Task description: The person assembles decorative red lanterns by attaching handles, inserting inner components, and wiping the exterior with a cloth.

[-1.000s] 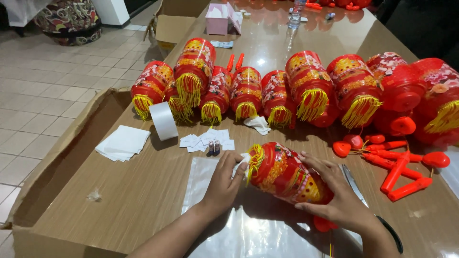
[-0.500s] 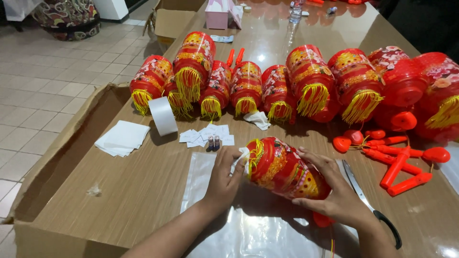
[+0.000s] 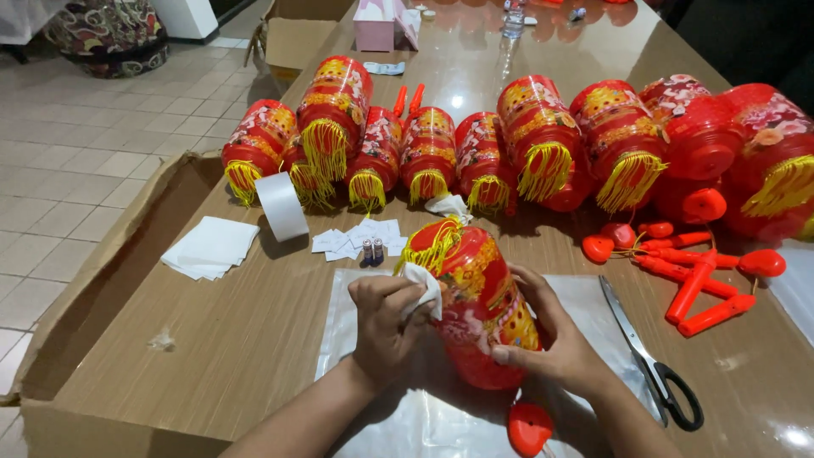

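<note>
A red and gold plastic lantern [image 3: 475, 293] with a yellow tassel lies on its side over a clear plastic sheet [image 3: 365, 331]. My right hand [image 3: 551, 339] cups its right side and holds it steady. My left hand [image 3: 386, 318] pinches a small white tissue [image 3: 421, 284] pressed against the lantern's left end. A red plastic cap [image 3: 530, 428] lies just below the lantern, near my right wrist.
A row of several similar lanterns [image 3: 475, 144] lines the far side of the brown table [image 3: 246, 339]. White tape roll [image 3: 282, 206], white paper pieces [image 3: 210, 248], two small batteries [image 3: 373, 251], scissors [image 3: 653, 365] and red-orange plastic handles [image 3: 691, 276] lie around. A cardboard box flap [image 3: 76, 288] hangs off the left edge.
My left hand has slid along the lantern's left end with the tissue. The lantern has turned slightly and shifted a little to the right between my hands.
</note>
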